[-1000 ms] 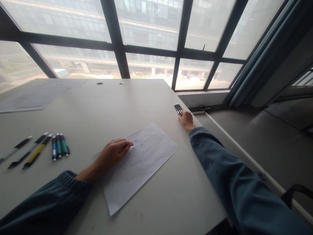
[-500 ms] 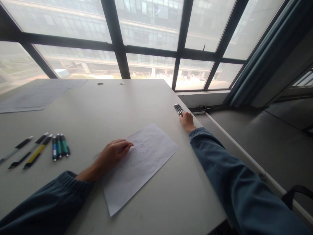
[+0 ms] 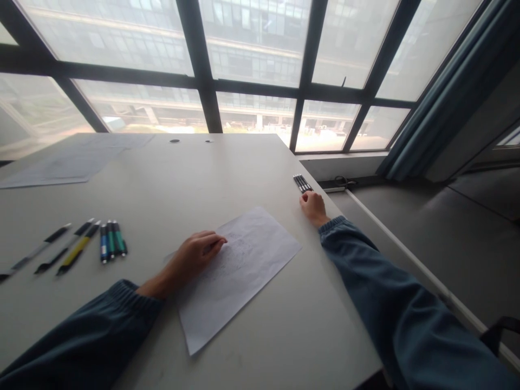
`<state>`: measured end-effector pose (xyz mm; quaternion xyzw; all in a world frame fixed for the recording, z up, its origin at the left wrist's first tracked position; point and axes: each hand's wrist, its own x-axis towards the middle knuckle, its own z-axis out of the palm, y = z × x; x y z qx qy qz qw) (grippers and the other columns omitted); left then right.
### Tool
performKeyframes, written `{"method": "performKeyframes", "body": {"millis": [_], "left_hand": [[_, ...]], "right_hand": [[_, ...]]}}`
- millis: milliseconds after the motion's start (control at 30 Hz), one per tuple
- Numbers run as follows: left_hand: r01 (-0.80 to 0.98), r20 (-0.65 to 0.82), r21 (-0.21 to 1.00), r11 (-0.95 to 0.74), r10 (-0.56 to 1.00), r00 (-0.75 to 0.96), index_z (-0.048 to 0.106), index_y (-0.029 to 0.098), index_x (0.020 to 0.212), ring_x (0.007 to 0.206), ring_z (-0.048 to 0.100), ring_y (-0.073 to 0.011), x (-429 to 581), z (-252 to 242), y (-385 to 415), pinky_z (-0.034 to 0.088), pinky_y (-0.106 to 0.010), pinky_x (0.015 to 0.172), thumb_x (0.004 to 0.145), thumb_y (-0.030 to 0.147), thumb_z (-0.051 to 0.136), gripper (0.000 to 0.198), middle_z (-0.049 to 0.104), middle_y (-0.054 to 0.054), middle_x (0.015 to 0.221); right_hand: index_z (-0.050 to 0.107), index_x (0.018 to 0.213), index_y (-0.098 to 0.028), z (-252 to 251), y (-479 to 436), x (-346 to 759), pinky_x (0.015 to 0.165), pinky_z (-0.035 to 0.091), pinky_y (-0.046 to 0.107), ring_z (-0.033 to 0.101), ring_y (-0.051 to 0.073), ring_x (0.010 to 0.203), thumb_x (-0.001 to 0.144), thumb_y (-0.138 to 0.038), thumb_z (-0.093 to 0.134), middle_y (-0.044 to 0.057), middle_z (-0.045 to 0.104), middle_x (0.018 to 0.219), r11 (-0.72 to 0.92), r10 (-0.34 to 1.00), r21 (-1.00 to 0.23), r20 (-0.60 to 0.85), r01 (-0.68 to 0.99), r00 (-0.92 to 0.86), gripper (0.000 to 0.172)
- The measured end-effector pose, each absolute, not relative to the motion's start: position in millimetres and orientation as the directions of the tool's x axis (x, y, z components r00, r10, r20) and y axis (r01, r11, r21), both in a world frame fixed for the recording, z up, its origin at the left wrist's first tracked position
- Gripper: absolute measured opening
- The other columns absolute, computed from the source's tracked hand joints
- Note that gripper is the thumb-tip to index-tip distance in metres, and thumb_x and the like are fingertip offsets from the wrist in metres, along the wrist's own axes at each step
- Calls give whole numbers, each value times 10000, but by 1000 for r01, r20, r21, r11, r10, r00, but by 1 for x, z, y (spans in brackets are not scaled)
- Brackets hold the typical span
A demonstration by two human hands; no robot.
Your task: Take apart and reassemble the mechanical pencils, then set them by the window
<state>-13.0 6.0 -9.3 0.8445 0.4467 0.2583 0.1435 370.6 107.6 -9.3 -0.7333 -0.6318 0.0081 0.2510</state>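
Observation:
My left hand [image 3: 195,255] rests on a sheet of white paper [image 3: 244,281] that bears faint pencil-like marks. Its fingers are drawn together with the thumb near their tips, and nothing shows between them. At the table's right edge my right hand [image 3: 313,208] is curled closed beside a row of several dark pens [image 3: 302,183]. The knuckles sit right at the pens' near ends; whether they touch I cannot tell. No object sticks out of this hand, though its palm is hidden.
On the left of the white table [image 3: 182,184] lie blue and green pens [image 3: 111,241], a yellow-and-black pen [image 3: 79,247] and two dark-and-clear pens [image 3: 65,246]. More paper sheets [image 3: 77,162] lie at the far left. A window and a curtain [image 3: 430,97] stand beyond.
My right hand has drawn back slightly toward me, showing more of the dark pens' near ends. My left hand stays on the paper. The whole view has shifted a little.

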Motion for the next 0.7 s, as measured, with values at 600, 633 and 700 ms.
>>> {"method": "performKeyframes", "body": {"millis": [600, 633, 700], "left_hand": [[586, 239, 424, -690, 710, 662, 715, 276, 1195, 1170, 620, -225, -14, 0, -6, 491, -380, 1059, 1001, 347, 528, 279, 634, -93, 1281], [581, 243, 430, -691, 708, 663, 715, 273, 1196, 1169, 625, -225, -14, 0, -6, 493, -378, 1060, 999, 343, 531, 279, 635, -93, 1280], [576, 252, 434, -693, 707, 660, 716, 274, 1193, 1162, 633, -222, -15, 0, -7, 498, -372, 1057, 994, 343, 542, 273, 639, -89, 1274]], "right_hand": [[796, 1013, -193, -9, 44, 296, 620, 388, 206, 523, 96, 606, 913, -132, 569, 9, 657, 758, 805, 566, -446, 383, 391, -730, 255], [799, 1000, -197, -8, 43, 296, 619, 385, 206, 527, 96, 606, 902, -123, 579, 8, 664, 760, 805, 565, -440, 363, 398, -741, 252], [802, 991, -205, -8, 43, 296, 623, 386, 205, 542, 96, 616, 887, -110, 587, 9, 684, 783, 803, 566, -432, 337, 410, -752, 257]]}}
